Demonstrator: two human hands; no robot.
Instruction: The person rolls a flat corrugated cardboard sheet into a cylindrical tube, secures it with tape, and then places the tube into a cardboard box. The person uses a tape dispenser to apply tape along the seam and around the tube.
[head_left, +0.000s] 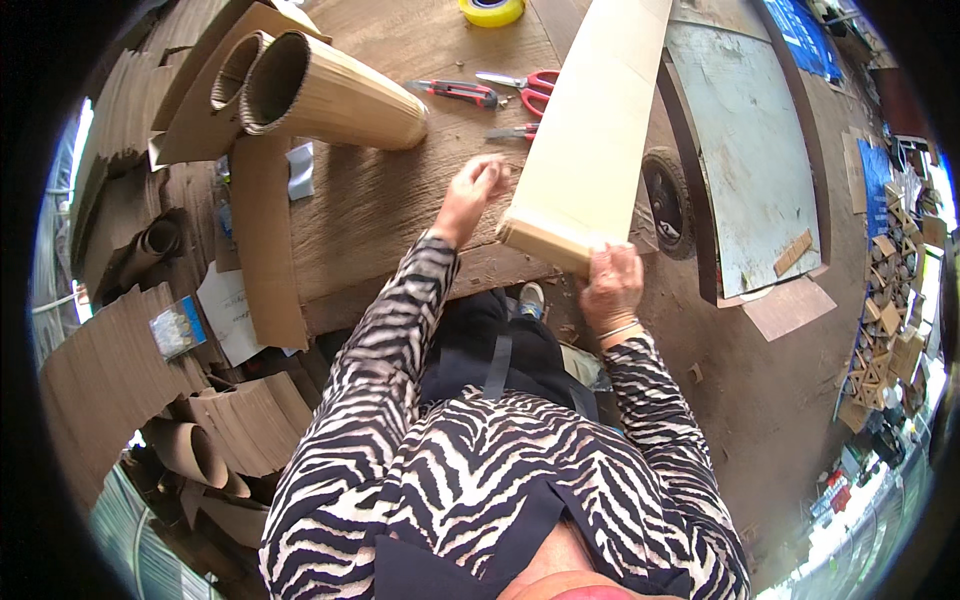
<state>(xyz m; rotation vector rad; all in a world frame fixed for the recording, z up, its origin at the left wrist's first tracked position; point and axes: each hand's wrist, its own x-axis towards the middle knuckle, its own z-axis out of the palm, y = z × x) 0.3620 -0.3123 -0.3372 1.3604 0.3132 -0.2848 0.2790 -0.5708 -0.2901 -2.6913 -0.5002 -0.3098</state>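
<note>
Through the head camera, nearest me, the right hand [612, 287] grips the near right corner of the long cardboard piece [595, 130]. The left hand [470, 198] is beside its left edge, fingers bent and blurred; I can't tell whether they are closed. The smooth, tan, flat-sided piece is over the grainy wooden counter [365, 225], its long axis running away from me, slanting right past the upper edge. Farther off I see a ridged, round-mouthed cardboard tube [350, 100], red-handled scissors [512, 82] and glossy yellow tape [500, 17].

The table [375, 225] bears 1 tape roll [494, 15], scissors [524, 83] and knife [458, 91].
</note>
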